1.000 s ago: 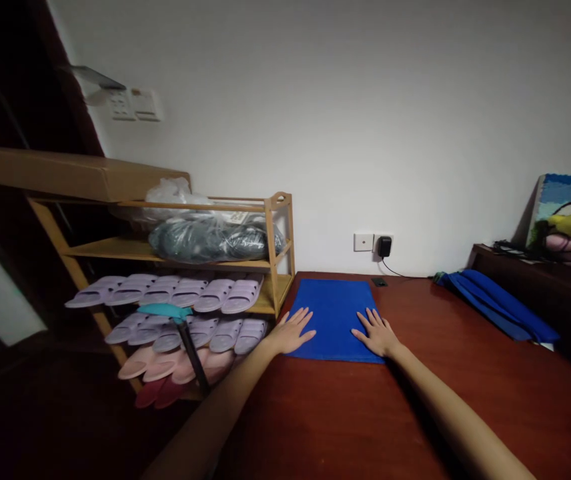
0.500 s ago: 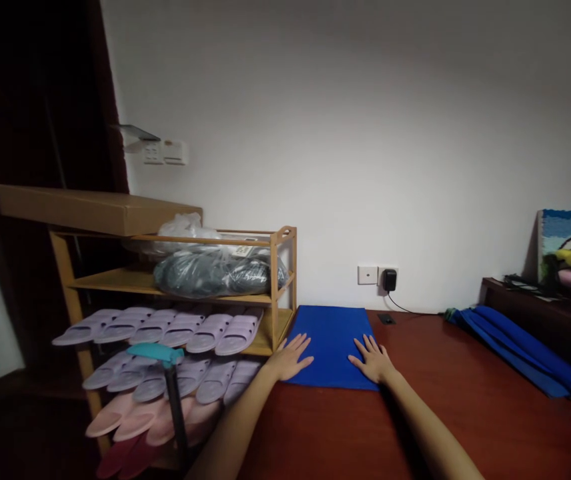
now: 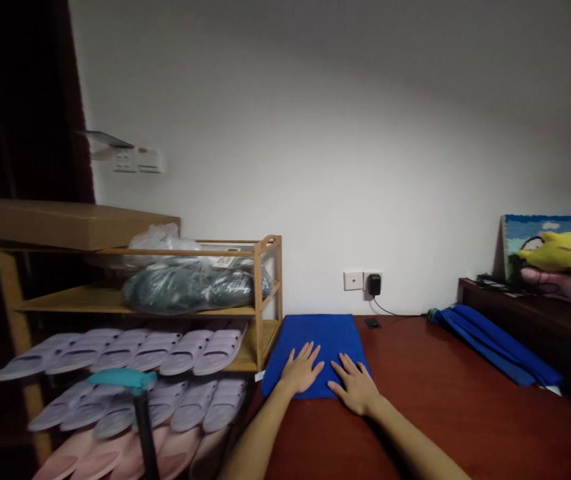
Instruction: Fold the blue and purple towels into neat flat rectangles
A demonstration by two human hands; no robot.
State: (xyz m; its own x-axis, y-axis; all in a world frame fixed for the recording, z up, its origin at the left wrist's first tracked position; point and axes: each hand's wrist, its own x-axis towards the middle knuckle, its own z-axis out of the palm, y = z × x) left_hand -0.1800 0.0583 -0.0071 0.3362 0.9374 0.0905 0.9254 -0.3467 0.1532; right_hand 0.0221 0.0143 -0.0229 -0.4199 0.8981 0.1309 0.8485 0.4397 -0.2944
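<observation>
Left hand [image 3: 301,371]: laid palm down on blue sheet [image 3: 315,333], fingers spread, not clamped. Right hand [image 3: 356,387]: also palm down, fingers spread and rested over the sheet's near right part, wrist past the near edge; palm pressure can't be told. The 2 hands are held near each other, with a gap between. Sheet is laid flat on reddish-brown table [image 3: 440,413], just beside wooden rack [image 3: 259,300]. Blue fabric bundle [image 3: 495,343] is placed well apart, to the right.
</observation>
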